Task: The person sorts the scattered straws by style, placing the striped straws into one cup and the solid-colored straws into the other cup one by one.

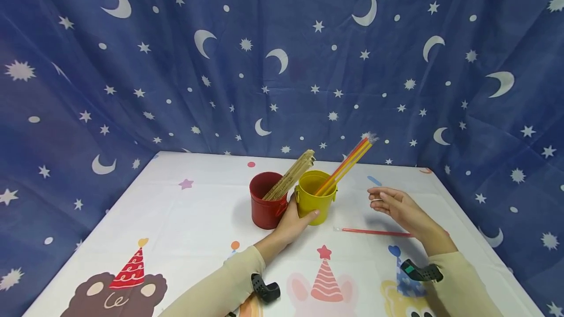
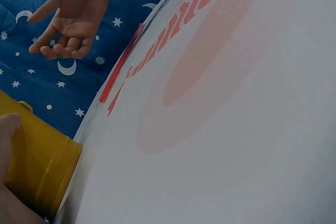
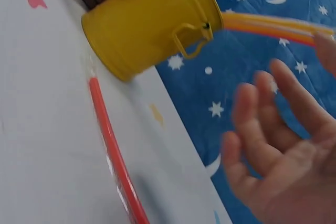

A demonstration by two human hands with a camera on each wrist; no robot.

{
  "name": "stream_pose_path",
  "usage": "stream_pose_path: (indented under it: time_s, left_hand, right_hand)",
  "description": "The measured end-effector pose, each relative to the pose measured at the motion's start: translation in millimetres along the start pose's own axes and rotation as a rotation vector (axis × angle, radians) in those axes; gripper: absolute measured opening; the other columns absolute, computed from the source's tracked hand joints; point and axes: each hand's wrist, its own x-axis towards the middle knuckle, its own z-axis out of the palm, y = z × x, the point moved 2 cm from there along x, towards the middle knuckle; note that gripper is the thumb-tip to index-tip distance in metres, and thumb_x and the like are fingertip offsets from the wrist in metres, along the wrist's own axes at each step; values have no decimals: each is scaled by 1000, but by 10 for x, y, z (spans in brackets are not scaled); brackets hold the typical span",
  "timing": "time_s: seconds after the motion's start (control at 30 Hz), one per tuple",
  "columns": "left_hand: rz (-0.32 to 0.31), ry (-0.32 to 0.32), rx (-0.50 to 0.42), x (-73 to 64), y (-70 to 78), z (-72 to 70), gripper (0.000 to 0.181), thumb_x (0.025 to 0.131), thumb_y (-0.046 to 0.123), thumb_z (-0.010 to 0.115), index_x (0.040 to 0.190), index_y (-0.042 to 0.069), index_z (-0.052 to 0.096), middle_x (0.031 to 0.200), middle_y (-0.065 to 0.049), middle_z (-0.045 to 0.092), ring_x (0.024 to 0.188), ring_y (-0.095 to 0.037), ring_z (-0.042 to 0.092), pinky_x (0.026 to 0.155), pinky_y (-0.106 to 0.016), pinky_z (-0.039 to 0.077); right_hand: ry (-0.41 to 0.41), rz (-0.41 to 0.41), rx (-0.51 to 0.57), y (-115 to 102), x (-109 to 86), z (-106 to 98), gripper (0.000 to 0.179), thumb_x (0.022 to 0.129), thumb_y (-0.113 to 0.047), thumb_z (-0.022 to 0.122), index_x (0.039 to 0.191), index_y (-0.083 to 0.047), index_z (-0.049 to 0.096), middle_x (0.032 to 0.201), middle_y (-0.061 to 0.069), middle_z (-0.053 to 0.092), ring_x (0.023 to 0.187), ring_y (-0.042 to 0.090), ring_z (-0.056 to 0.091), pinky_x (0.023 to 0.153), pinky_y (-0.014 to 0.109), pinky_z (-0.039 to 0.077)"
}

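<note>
My left hand (image 1: 292, 225) grips the yellow bucket (image 1: 321, 208) from its left side, thumb across the front. Its other fingers are mostly hidden behind. Plastic-wrapped straws (image 1: 348, 163) in orange, yellow and red lean out of that bucket to the right. To its right, my right hand (image 1: 402, 210) hovers with loosely bent fingers and holds nothing. One wrapped red straw (image 1: 374, 232) lies on the table beneath the right hand; in the right wrist view, one end of this red straw (image 3: 113, 140) points toward the yellow bucket's base.
A red bucket (image 1: 263, 215) stands just left of the yellow one, with a bundle of tan paper-wrapped sticks (image 1: 291, 175) leaning out of it. The table (image 1: 189, 219) has a white cloth printed with party animals. Behind it hangs a blue curtain (image 1: 246, 111) with moons and stars.
</note>
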Motion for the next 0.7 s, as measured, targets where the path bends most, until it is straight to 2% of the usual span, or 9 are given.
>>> stream_pose_path:
  time_s: [0.1, 0.2, 0.27, 0.4, 0.47, 0.57, 0.7]
  left_hand:
    - [-14, -2, 4, 5, -13, 4, 83, 94, 24, 70, 158, 5, 20, 158, -16, 38, 148, -33, 37, 127, -53, 24]
    - [-20, 0, 8, 7, -12, 1, 84, 94, 24, 70, 158, 5, 20, 158, -15, 38, 149, -33, 37, 127, -53, 24]
    - [-16, 2, 10, 7, -12, 3, 84, 94, 24, 70, 158, 5, 20, 158, -16, 38, 148, -33, 37, 127, -53, 23]
    - [-8, 6, 12, 6, -9, 2, 84, 94, 24, 70, 158, 4, 20, 158, -17, 38, 148, -34, 37, 127, -53, 23]
    - [-13, 4, 12, 5, -8, 2, 84, 94, 24, 70, 159, 5, 20, 158, -17, 37, 149, -33, 36, 127, -53, 23]
    - [-25, -2, 10, 5, -10, 1, 85, 94, 24, 70, 159, 6, 19, 159, -16, 36, 149, -32, 35, 128, -52, 22]
    - [-35, -6, 4, 0, -8, -6, 85, 95, 25, 70, 159, 7, 18, 160, -15, 35, 150, -32, 34, 128, -52, 22]
  right_hand:
    - [-81, 42, -97, 70, -42, -46, 33, 110, -15, 41, 138, -9, 58, 125, -17, 66, 112, 5, 67, 98, 16, 53]
    - [-116, 84, -187, 123, -58, -82, 39, 108, -15, 45, 143, 2, 50, 130, -15, 65, 119, 9, 66, 99, 16, 52]
    - [-112, 117, -251, 159, -67, -110, 43, 106, -17, 50, 143, 6, 50, 133, -8, 66, 119, 10, 65, 100, 18, 51]
    - [-109, 182, -376, 240, -77, -157, 43, 102, -19, 58, 138, 5, 57, 140, 13, 64, 117, -3, 61, 103, 28, 45]
    - [-117, 209, -400, 283, -87, -177, 41, 101, -19, 59, 136, 3, 60, 140, 16, 63, 114, -7, 59, 101, 29, 44]
    - [-145, 212, -399, 334, -102, -201, 39, 100, -16, 61, 133, 4, 62, 135, 11, 67, 111, -4, 58, 95, 24, 47]
    - [-173, 184, -359, 371, -114, -217, 38, 99, -12, 62, 131, 9, 61, 121, -6, 72, 101, 2, 57, 84, 19, 49]
